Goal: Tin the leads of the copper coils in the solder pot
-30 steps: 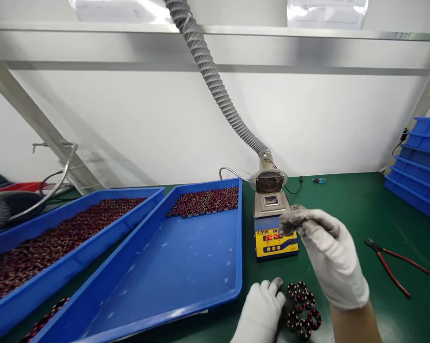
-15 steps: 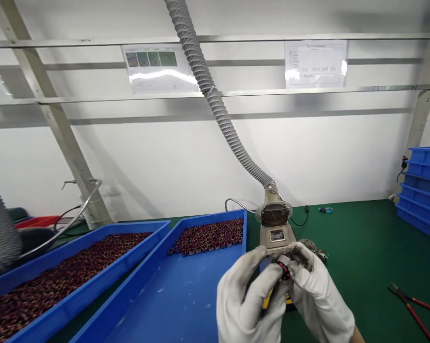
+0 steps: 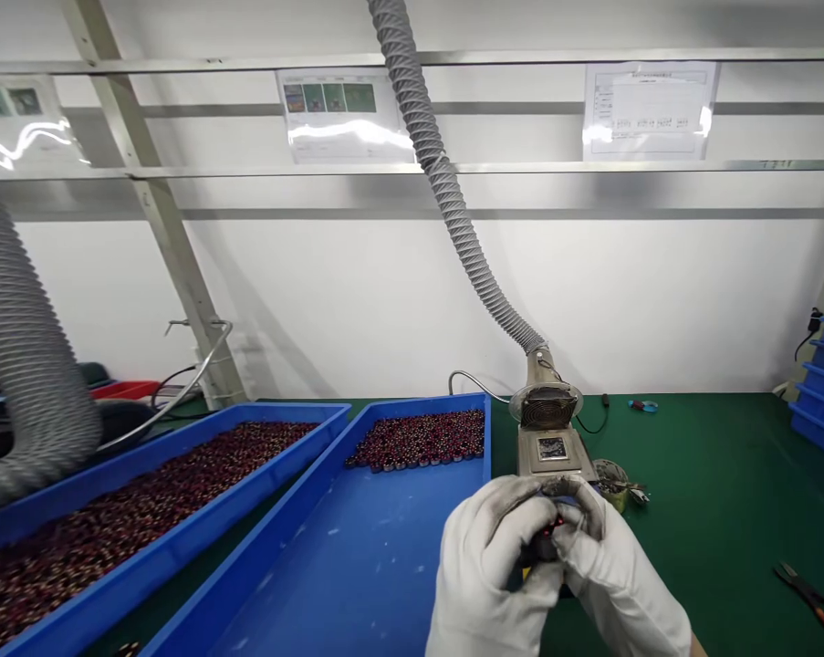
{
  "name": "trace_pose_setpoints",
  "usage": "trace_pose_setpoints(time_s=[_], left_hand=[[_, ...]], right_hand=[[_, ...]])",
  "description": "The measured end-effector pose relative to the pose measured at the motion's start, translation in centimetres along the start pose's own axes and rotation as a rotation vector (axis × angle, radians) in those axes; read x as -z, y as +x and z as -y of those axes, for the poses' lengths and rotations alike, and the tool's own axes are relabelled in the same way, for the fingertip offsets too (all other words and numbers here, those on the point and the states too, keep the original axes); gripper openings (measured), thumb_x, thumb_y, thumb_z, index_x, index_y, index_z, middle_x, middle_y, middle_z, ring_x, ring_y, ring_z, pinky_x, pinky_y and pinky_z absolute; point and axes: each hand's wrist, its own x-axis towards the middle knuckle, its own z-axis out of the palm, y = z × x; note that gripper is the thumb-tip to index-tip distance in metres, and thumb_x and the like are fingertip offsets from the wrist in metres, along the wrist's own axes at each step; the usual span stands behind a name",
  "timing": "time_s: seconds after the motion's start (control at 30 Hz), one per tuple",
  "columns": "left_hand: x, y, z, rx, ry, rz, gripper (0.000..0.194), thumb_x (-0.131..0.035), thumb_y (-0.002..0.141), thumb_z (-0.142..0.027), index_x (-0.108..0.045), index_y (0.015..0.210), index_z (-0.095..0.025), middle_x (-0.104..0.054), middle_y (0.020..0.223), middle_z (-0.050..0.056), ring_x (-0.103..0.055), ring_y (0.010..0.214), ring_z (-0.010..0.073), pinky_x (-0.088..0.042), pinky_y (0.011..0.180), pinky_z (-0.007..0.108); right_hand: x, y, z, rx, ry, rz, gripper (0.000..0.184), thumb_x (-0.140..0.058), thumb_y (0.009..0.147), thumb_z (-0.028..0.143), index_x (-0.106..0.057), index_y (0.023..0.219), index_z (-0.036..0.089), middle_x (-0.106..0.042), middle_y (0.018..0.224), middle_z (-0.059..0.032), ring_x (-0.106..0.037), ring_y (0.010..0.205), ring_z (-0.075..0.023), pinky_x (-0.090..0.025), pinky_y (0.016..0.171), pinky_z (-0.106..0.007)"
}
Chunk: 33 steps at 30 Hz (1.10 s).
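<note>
Both hands wear white gloves with dark stains at the fingertips. Held between them is a small, round, dark part with red spots (image 3: 546, 540), largely covered by the fingers. My left hand (image 3: 490, 566) is closed on its left side, thumb and fingers bent around it. On the other side, my right hand (image 3: 617, 570) pinches the same part. Just beyond the hands stands a metal bench device (image 3: 568, 456) with a small square window of dark silvery material. A grey ribbed hose (image 3: 453, 201) runs down to its hood.
A blue tray (image 3: 357, 566) at centre holds many small dark-red round parts (image 3: 425, 438) at its far end. Left of it, another blue tray (image 3: 295, 464) is full of similar parts. A small container of scraps (image 3: 613, 484), pliers (image 3: 812, 593) and stacked blue bins (image 3: 822, 401) stand right.
The view has turned left, so the scene sits further right. My fingers have closed in further around the part, and less of it shows.
</note>
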Motion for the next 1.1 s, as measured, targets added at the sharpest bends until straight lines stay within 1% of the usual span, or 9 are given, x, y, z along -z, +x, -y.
trace_pose_setpoints(time_s=[0.17,0.27,0.37,0.5,0.63,0.73,0.83,0.93,1.1], left_hand=[[0.0,0.1,-0.3,0.009,0.045,0.038,0.028,-0.051,0.073,-0.011,-0.049,0.099,-0.023,-0.057,0.103,0.005,-0.053,0.095,0.0208,-0.046,0.077,0.035],[0.1,0.0,-0.4,0.026,0.062,0.021,0.029,-0.050,0.072,-0.009,-0.050,0.098,-0.023,-0.057,0.103,0.005,-0.053,0.095,0.0213,-0.046,0.077,0.036],[0.2,-0.1,-0.4,0.053,0.022,0.022,0.027,-0.053,0.072,-0.012,-0.050,0.096,-0.024,-0.055,0.103,0.004,-0.053,0.094,0.0206,-0.046,0.077,0.035],[0.3,-0.2,-0.3,0.043,0.040,0.012,0.026,-0.051,0.073,-0.010,-0.050,0.096,-0.023,-0.055,0.104,0.005,-0.052,0.096,0.0194,-0.045,0.079,0.035],[0.4,-0.3,-0.1,0.088,-0.016,0.037,0.023,-0.055,0.075,-0.016,-0.050,0.096,-0.024,-0.054,0.105,0.005,-0.052,0.096,0.0197,-0.046,0.079,0.034],[0.4,-0.5,0.1,0.083,-0.009,0.042,0.023,-0.055,0.077,-0.018,-0.050,0.099,-0.024,-0.054,0.107,0.005,-0.052,0.098,0.0204,-0.047,0.080,0.035],[0.4,-0.6,0.3,0.036,-0.020,0.079,0.026,-0.054,0.078,-0.018,-0.048,0.103,-0.024,-0.055,0.108,0.005,-0.051,0.100,0.0208,-0.047,0.081,0.036],[0.5,-0.6,0.3,0.013,-0.025,0.088,0.026,-0.054,0.076,-0.016,-0.048,0.101,-0.023,-0.057,0.106,0.005,-0.052,0.100,0.0207,-0.047,0.080,0.036],[0.7,0.1,-0.3,-0.075,0.068,0.061,0.013,-0.050,0.080,-0.018,-0.050,0.092,-0.022,-0.062,0.096,0.006,-0.056,0.092,0.0211,-0.048,0.075,0.036]], right_hand=[[-0.7,-0.5,0.7,-0.005,-0.004,-0.040,0.025,-0.071,0.065,0.032,-0.062,0.084,0.018,-0.065,0.086,-0.0058,-0.061,0.085,-0.0195,-0.045,0.082,-0.034],[-0.8,-0.4,0.7,-0.027,0.016,-0.001,0.027,-0.075,0.061,0.028,-0.062,0.083,0.020,-0.066,0.080,-0.0036,-0.062,0.078,-0.0188,-0.046,0.078,-0.034],[-0.8,-0.5,0.7,-0.103,0.111,0.036,0.024,-0.068,0.068,0.034,-0.062,0.088,0.021,-0.066,0.078,-0.0036,-0.063,0.075,-0.0174,-0.047,0.075,-0.032],[-0.9,-0.7,0.6,-0.062,0.080,0.051,0.025,-0.070,0.067,0.028,-0.062,0.089,0.021,-0.067,0.077,-0.0034,-0.063,0.071,-0.0162,-0.048,0.071,-0.029],[-0.6,-0.7,0.3,-0.089,0.093,0.022,0.027,-0.066,0.070,0.032,-0.062,0.095,0.022,-0.066,0.090,-0.0056,-0.062,0.079,-0.0171,-0.048,0.074,-0.031],[0.5,-0.3,0.2,0.014,-0.049,0.030,0.028,-0.072,0.063,0.028,-0.064,0.089,0.021,-0.065,0.090,-0.0055,-0.061,0.082,-0.0176,-0.048,0.075,-0.029],[1.4,-0.1,0.4,0.077,-0.284,0.096,0.032,-0.076,0.053,0.010,-0.064,0.081,0.022,-0.065,0.084,-0.0026,-0.061,0.076,-0.0157,-0.048,0.070,-0.026],[1.4,-0.2,0.5,0.139,-0.372,0.084,0.023,-0.073,0.056,0.007,-0.065,0.073,0.021,-0.065,0.084,-0.0027,-0.060,0.075,-0.0159,-0.049,0.067,-0.025],[0.2,-0.5,0.7,0.093,-0.081,-0.053,0.012,-0.073,0.061,0.025,-0.063,0.059,0.019,-0.064,0.071,-0.0010,-0.057,0.061,-0.0120,-0.047,0.056,-0.022]])
